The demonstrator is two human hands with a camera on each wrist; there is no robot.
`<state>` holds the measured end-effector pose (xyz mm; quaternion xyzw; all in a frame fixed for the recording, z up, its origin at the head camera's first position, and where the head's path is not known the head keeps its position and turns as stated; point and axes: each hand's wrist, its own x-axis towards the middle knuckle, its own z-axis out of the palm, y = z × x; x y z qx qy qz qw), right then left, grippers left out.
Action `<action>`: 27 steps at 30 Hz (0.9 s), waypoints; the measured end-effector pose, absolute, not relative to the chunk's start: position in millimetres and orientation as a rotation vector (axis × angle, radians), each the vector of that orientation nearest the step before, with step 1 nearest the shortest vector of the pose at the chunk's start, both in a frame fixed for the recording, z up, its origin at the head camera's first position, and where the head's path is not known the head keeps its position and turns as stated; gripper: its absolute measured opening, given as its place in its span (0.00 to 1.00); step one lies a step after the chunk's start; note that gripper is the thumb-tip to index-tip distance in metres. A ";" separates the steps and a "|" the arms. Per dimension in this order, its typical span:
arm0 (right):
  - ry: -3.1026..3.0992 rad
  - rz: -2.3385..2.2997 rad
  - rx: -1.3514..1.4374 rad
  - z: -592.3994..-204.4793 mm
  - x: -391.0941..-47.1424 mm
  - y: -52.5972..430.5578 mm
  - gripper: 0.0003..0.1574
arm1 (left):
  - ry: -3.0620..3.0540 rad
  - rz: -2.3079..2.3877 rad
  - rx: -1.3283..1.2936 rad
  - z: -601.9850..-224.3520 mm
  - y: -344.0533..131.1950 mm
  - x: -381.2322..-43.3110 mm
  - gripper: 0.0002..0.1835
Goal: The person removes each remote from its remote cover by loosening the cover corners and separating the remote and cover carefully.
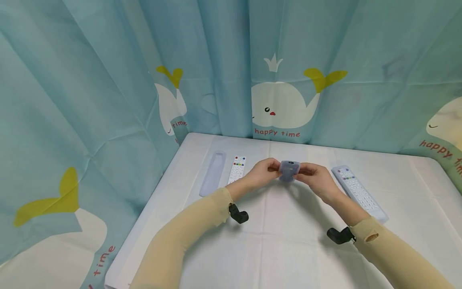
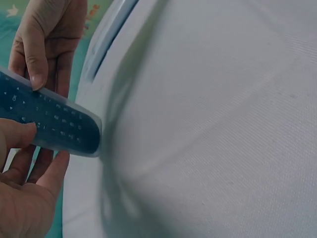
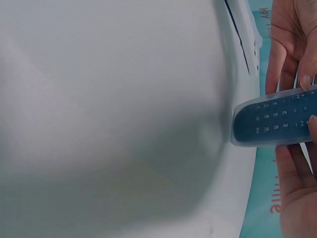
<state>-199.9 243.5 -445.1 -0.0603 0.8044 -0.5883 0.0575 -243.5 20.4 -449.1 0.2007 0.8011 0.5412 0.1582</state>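
Observation:
A remote control in a translucent cover is held up in both hands above the middle of the white table. In the left wrist view, the remote control looks dark blue with pale key markings, and the clear cover wraps round its end. My left hand pinches one long side, thumb on the key face and fingers beneath. From the opposite side, my right hand grips it the same way. The remote control also shows in the right wrist view, its rounded end towards me.
Left on the table lies a translucent cover, beside a white remote partly hidden by my left arm. Another white remote in a clear cover lies to the right, near my right forearm. A blue curtain hangs behind the table.

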 end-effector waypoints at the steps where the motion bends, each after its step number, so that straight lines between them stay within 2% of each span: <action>1: 2.441 -1.781 -0.187 -446.1 -199.4 243.4 0.22 | 2.290 1.542 0.573 -449.7 20.2 -243.3 0.11; 11: 2.452 -1.798 -0.208 -451.8 -195.5 241.2 0.21 | 2.229 1.576 0.535 -453.6 19.4 -241.4 0.12; 14: 2.455 -1.789 -0.205 -451.8 -194.1 240.6 0.21 | 2.136 1.646 0.408 -452.4 19.9 -239.9 0.13; 18: 2.462 -1.774 -0.218 -452.0 -192.3 241.4 0.20 | 1.926 1.772 0.112 -447.7 19.6 -237.3 0.17; 23: 2.507 -1.675 -0.215 -451.7 -189.3 243.3 0.19 | 1.744 1.741 -0.123 -444.3 16.9 -233.4 0.28; 27: 2.477 -1.643 -0.276 -452.9 -186.7 242.2 0.17 | 1.616 1.718 -0.169 -445.2 15.4 -230.0 0.24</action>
